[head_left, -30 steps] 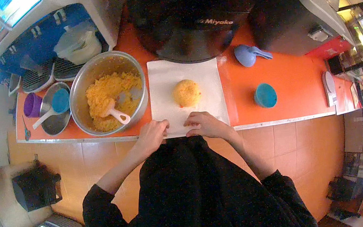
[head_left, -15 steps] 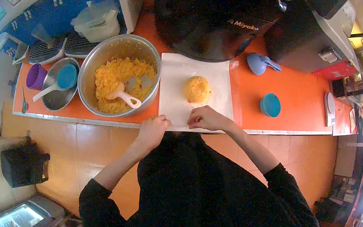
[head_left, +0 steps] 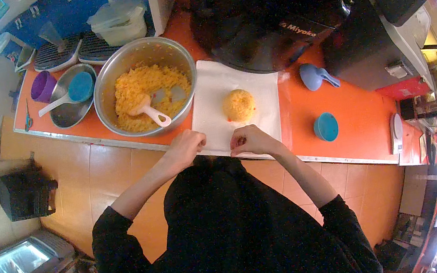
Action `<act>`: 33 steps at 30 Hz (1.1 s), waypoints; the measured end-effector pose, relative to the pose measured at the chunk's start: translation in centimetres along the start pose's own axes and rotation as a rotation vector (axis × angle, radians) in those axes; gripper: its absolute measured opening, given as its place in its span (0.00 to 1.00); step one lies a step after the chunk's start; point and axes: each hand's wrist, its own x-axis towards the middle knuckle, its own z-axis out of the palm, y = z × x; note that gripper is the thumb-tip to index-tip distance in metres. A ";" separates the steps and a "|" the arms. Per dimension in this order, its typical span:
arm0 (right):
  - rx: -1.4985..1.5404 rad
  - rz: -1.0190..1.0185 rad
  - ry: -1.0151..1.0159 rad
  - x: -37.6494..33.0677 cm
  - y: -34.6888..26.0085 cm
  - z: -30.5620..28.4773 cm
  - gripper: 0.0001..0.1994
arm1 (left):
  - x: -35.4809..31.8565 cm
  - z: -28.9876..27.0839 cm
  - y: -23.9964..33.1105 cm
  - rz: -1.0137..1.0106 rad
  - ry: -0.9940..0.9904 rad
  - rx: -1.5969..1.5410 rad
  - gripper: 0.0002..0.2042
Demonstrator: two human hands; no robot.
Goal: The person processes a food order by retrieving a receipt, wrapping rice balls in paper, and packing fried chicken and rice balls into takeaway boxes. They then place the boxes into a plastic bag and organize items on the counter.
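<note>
A sheet of white wrapping paper [head_left: 207, 101] lies on the orange counter, and a dome of yellow rice [head_left: 239, 106] sits on it. At the paper's near edge, my left hand [head_left: 188, 145] is closed in a pinch by the left corner. My right hand [head_left: 255, 140] pinches the same edge a little to the right, just in front of the rice, its fingers curled. Left of the paper stands a big steel pot [head_left: 100, 101] of yellow rice, with a pale pink rice scoop [head_left: 153, 114] resting in it.
Right of the paper are a teal cup [head_left: 326, 127] and a blue scoop [head_left: 316, 76]. A large black appliance [head_left: 263, 21] stands behind it. At left are a steel bowl [head_left: 64, 117] holding a blue ladle [head_left: 80, 87], a purple cup [head_left: 43, 87] and scissors [head_left: 28, 116].
My left hand has moved slightly up and to the right along the paper's near edge. My right hand stays almost in place with its fingers more curled. The view has shifted a little.
</note>
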 end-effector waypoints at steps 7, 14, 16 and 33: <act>0.007 -0.043 0.019 -0.4 0.0 -0.2 0.11 | 0.0 -0.5 0.7 -0.054 -0.020 -0.015 0.05; 0.098 0.018 0.014 -0.8 0.7 -0.4 0.10 | -0.1 -0.7 0.9 -0.090 -0.062 0.034 0.04; 0.142 0.006 0.030 -0.8 0.8 -0.2 0.09 | -0.1 -0.9 1.1 -0.079 -0.054 0.040 0.05; -0.146 -0.041 0.396 -2.2 0.1 1.5 0.10 | 1.4 -0.1 0.4 -0.023 0.012 0.149 0.10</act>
